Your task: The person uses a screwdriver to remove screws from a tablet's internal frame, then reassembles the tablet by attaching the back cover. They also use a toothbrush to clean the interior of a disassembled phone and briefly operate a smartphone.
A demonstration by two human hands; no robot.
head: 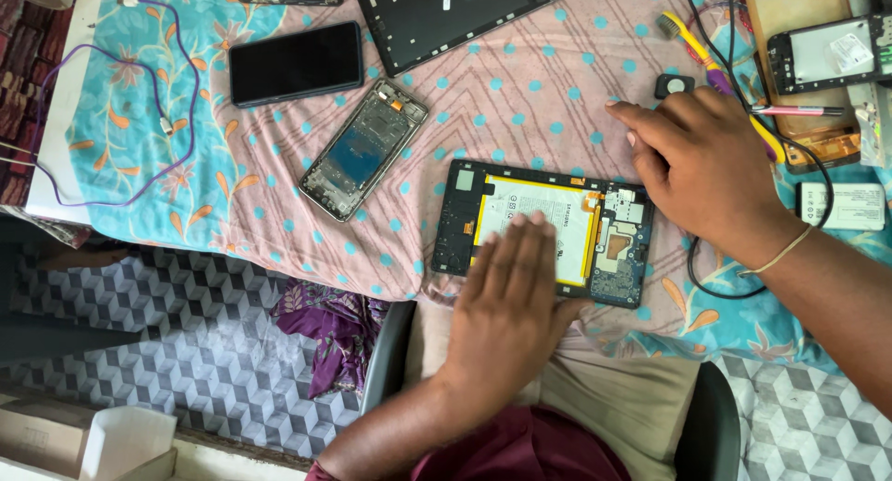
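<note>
Lying flat, opened tablet [544, 232] runs left-right.

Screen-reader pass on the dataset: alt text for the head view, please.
A person's left hand lies flat on an opened tablet with its white battery exposed, while the right hand rests on the cloth-covered table beside it. Around it lie a black phone, a stripped phone frame and a purple cable.

You have a black phone [295, 62] lying face up on the patterned cloth [520, 100]. Just right of and below the phone sits a stripped phone frame [364, 149]; above right of the phone, a black back panel [455, 12]; far left of it, a looped purple cable [121, 109].
</note>
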